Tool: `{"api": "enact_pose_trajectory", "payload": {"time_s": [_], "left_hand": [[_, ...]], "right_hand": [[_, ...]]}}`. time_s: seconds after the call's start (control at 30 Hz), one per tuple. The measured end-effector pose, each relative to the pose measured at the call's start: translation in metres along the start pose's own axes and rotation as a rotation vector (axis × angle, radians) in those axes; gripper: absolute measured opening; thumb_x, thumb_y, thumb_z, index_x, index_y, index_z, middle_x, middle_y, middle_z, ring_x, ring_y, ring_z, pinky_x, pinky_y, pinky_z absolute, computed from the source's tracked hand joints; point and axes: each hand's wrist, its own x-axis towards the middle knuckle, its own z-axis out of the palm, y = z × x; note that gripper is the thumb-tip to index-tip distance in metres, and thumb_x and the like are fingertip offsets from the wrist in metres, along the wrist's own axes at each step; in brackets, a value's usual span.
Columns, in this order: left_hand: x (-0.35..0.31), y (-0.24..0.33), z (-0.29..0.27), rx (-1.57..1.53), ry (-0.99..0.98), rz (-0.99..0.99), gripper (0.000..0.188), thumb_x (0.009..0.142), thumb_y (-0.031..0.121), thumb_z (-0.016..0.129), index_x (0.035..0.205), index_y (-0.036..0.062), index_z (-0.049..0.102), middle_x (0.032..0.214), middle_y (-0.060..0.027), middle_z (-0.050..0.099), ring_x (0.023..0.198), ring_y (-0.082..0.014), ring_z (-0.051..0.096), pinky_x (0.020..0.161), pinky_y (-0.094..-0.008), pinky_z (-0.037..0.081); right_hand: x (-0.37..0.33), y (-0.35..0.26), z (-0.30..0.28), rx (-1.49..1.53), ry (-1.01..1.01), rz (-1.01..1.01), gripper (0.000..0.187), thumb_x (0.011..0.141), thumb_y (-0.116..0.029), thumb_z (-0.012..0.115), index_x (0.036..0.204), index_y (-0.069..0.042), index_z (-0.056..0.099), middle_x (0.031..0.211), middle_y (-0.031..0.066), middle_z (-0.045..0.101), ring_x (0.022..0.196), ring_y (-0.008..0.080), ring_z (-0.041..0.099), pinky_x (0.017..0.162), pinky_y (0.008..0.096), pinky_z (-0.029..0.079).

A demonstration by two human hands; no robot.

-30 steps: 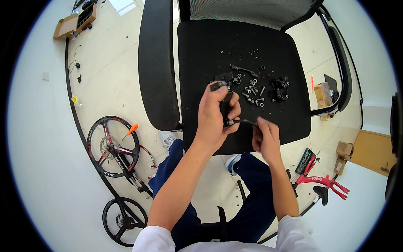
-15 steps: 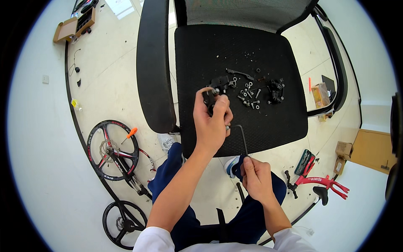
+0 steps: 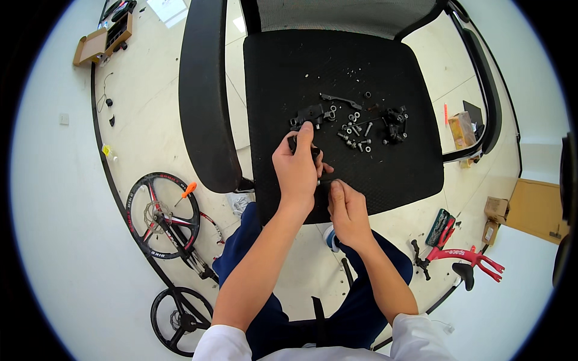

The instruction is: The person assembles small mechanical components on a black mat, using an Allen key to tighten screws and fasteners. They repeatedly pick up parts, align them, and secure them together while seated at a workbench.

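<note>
Bright, even illumination; white glare on floor [image 3: 153, 102], far left; left wall [image 3: 66, 198] bowed by fisheye distortion; bluish-fringed black vignette.

lower-left black wheel [image 3: 188, 323] | orange-handled screwdriver [image 3: 189, 189] | red frame [image 3: 457, 254], right | upper-left open carton [image 3: 90, 47]

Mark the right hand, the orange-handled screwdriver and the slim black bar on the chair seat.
Right hand [image 3: 349, 213]: head view, middle of the hand.
Orange-handled screwdriver [image 3: 189, 190]: head view, on the handle.
Slim black bar [image 3: 341, 100]: head view, about mid-length.

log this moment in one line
left hand: holding black part | right hand: pinching thin tool | chair seat: loose bolts, rings
</note>
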Motion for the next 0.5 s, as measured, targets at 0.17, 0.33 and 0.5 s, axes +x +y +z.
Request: {"api": "enact_pose_trajectory", "payload": {"time_s": [0.17, 0.33, 0.5], "left_hand": [[0.0, -0.012, -0.001, 0.235, 0.083, 0.192, 0.037, 0.098, 0.032, 0.061, 0.072, 0.0097, 0.047, 0.056, 0.0003, 0.046, 0.041, -0.0077, 0.04, 0.045, -0.0268, 0.047], [0.001, -0.003, 0.001, 0.213, -0.124, 0.067, 0.036, 0.101, 0.034, 0.056, 0.076, 0.0084, 0.049, 0.058, -0.0017, 0.05, 0.044, -0.0091, 0.045, 0.052, -0.0291, 0.052], [0.004, 0.001, -0.009, 0.089, -0.216, -0.01, 0.038, 0.104, 0.039, 0.048, 0.083, 0.0082, 0.048, 0.066, -0.005, 0.052, 0.052, -0.0118, 0.049, 0.063, -0.0356, 0.057]], "right_hand": [[-0.004, -0.005, 0.006, 0.513, -0.097, 0.344, 0.039, 0.107, -0.03, 0.042, 0.077, -0.005, 0.045, 0.056, -0.001, 0.038, 0.043, 0.0098, 0.036, 0.041, 0.0262, 0.029], [-0.009, -0.011, 0.001, 0.657, -0.086, 0.395, 0.041, 0.108, -0.035, 0.041, 0.077, -0.008, 0.042, 0.058, -0.005, 0.034, 0.044, 0.0051, 0.031, 0.039, 0.0228, 0.024], [0.002, -0.009, -0.016, 0.454, -0.113, 0.25, 0.04, 0.107, -0.035, 0.045, 0.077, -0.008, 0.042, 0.057, -0.0059, 0.028, 0.045, 0.0052, 0.025, 0.04, 0.0249, 0.02]]}}
